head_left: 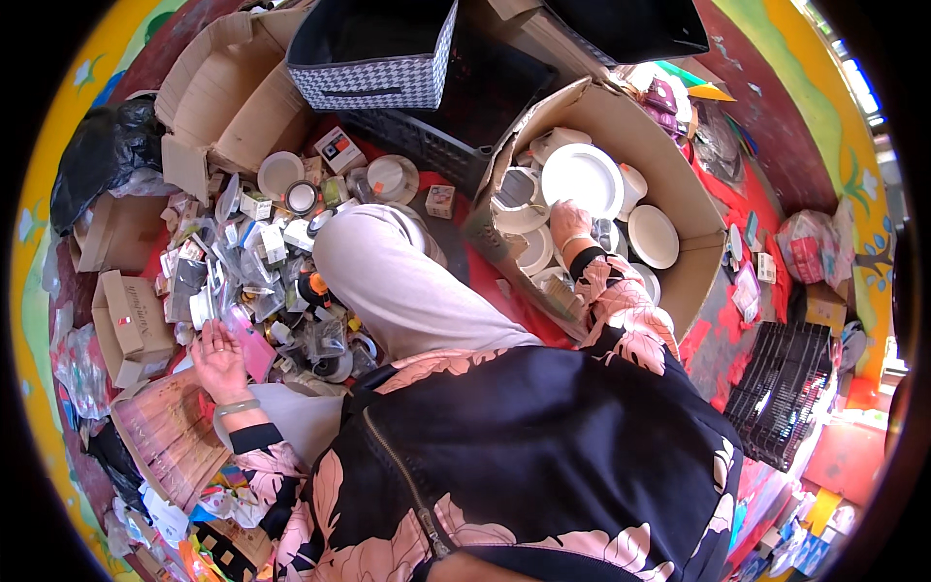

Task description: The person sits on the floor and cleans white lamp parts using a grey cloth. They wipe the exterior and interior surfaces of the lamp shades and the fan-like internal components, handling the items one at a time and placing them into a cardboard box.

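Here, line by line:

Right hand: the right hand [568,221] reaches into the big cardboard box [679,184] at the upper right, back of the hand up, fingers curled down among the white round fittings; whether it grips one I cannot tell, since the fingertips are hidden.

Nearest things: a large white disc [582,179] lies just above that hand, a white ring-shaped fitting [517,194] just to its left, and another white disc [652,236] to its right.

Left hand: the left hand [219,357] lies flat and spread, palm down, at the edge of the heap of small packets and parts [257,272]; it holds nothing, and its fingers touch a pink packet [254,351].

Beside it: a ribbed brown cardboard sheet [170,432] lies just below the hand, and a small brown carton [131,325] stands to its left.

Body: a knee in light trousers [388,281] rises between the two hands.

Further back: a checked fabric bin [373,53] stands at the top, with an open empty carton [228,97] to its left.
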A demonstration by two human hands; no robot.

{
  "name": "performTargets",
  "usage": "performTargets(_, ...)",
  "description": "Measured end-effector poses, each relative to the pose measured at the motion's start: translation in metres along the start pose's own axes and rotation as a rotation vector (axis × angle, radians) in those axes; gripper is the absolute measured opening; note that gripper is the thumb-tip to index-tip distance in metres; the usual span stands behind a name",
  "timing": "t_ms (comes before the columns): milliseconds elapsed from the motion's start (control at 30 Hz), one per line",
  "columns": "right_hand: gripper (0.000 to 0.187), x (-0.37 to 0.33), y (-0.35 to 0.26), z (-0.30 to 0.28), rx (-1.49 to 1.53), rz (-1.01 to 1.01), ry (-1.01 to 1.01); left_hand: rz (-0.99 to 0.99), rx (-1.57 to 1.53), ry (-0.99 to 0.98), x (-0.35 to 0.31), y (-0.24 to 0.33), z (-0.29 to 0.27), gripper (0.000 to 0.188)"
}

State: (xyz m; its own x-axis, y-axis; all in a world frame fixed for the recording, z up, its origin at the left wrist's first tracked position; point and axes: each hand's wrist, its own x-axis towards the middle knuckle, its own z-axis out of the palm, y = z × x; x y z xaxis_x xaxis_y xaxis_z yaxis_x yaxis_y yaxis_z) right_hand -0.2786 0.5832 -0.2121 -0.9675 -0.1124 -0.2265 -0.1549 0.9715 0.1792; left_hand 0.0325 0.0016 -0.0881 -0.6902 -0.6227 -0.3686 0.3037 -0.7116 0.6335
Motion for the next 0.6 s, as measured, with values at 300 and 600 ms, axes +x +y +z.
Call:
performTargets(300,0.022,-0.045,0.024,-0.026,0.069,-0.097,-0.106,0.043,0.047,-0.019,-0.010,-0.005,-0.002,0.041)
performTargets(600,0.021,-0.009,0.002,0.013,0.078,-0.122,-0.023,0.011,0.064,-0.028,-0.008,-0.007,0.002,0.041)
